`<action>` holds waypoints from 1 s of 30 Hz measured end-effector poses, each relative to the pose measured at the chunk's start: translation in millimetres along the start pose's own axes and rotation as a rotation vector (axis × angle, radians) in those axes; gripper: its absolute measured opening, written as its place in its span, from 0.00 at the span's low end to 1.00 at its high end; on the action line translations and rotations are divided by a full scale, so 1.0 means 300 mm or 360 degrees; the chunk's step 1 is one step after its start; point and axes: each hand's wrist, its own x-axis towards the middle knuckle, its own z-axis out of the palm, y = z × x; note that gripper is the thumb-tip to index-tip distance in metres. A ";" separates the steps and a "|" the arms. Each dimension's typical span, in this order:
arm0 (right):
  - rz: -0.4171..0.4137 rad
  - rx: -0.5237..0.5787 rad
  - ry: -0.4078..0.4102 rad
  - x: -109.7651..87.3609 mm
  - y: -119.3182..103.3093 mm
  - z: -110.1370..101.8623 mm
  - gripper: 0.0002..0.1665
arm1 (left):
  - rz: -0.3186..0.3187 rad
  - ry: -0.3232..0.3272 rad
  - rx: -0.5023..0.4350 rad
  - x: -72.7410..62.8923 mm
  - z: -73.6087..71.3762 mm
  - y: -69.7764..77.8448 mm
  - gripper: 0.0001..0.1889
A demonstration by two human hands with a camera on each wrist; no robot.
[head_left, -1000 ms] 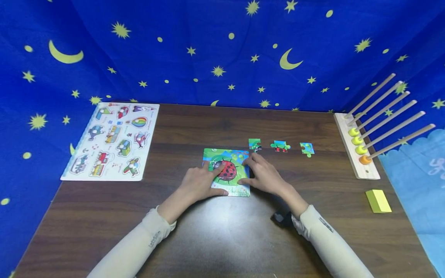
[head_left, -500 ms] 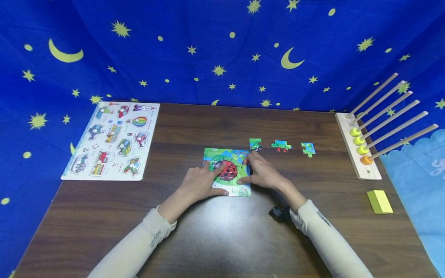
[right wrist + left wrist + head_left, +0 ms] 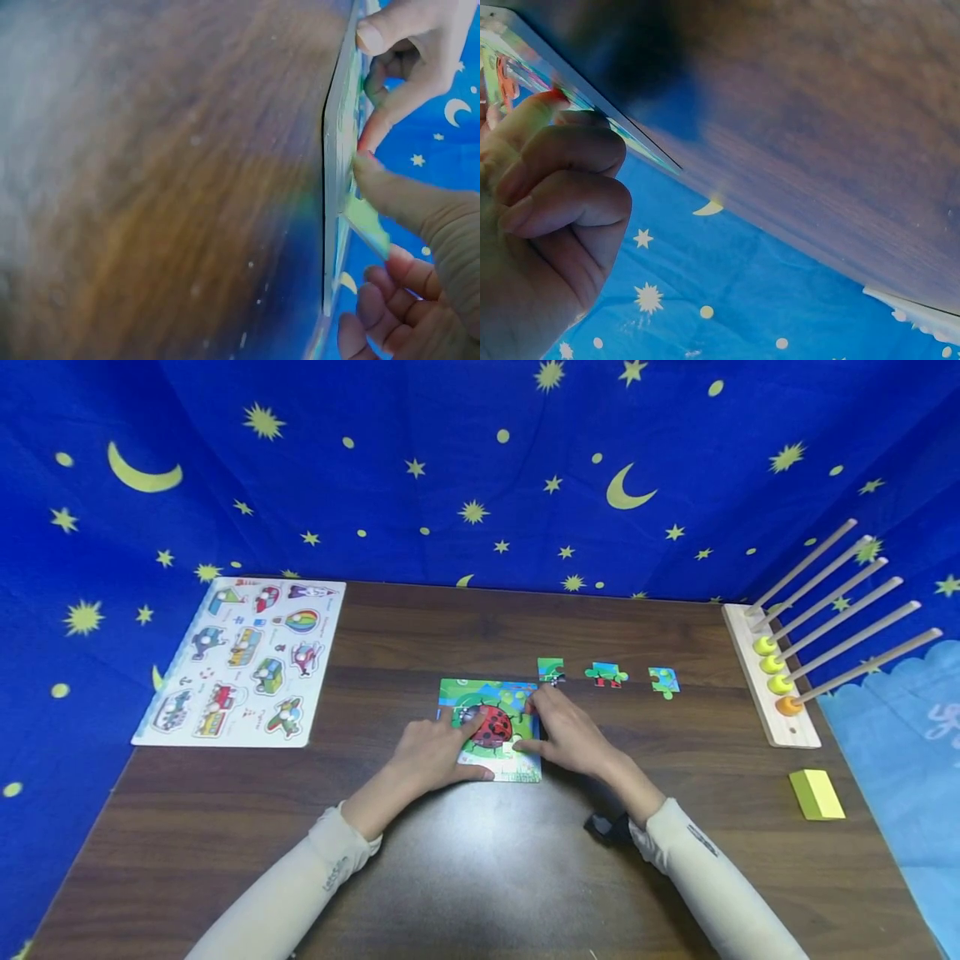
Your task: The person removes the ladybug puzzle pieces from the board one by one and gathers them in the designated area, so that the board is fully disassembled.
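Observation:
A jigsaw puzzle [image 3: 487, 689] with a red ladybug picture lies flat at the middle of the table. My left hand [image 3: 431, 752] rests on its left part, the index finger pressing the picture near the ladybug and the thumb on the lower edge. In the left wrist view, the other fingers [image 3: 577, 202] are curled under. At the puzzle's right edge, my right hand [image 3: 566, 731] pinches a green puzzle piece [image 3: 367, 225] between thumb and fingers. That piece stands tilted up from the board. Pale board shows beside the right thumb.
Three loose puzzle pieces [image 3: 606, 674] lie in a row behind the right hand. A white vehicle knob puzzle [image 3: 251, 693] lies at the left. On the right stand a wooden peg rack [image 3: 772, 693] with yellow and orange beads and a yellow block [image 3: 817, 794].
The piece under my right thumb has tipped up, baring a pale patch of board. My left hand has stayed in place, and the three loose pieces have not moved.

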 end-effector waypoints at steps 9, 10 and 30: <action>-0.0127 -0.0131 0.0037 -0.008 0.026 -0.009 0.21 | -0.0003 -0.0026 0.0007 0.002 0.001 0.001 0.50; -0.0136 -0.0141 0.0037 -0.008 0.026 -0.010 0.21 | -0.0005 -0.0026 0.0010 0.003 0.001 0.000 0.50; 0.0116 -0.0004 -0.0086 0.003 0.017 -0.013 0.21 | -0.0008 -0.0018 0.0017 0.002 -0.002 0.002 0.51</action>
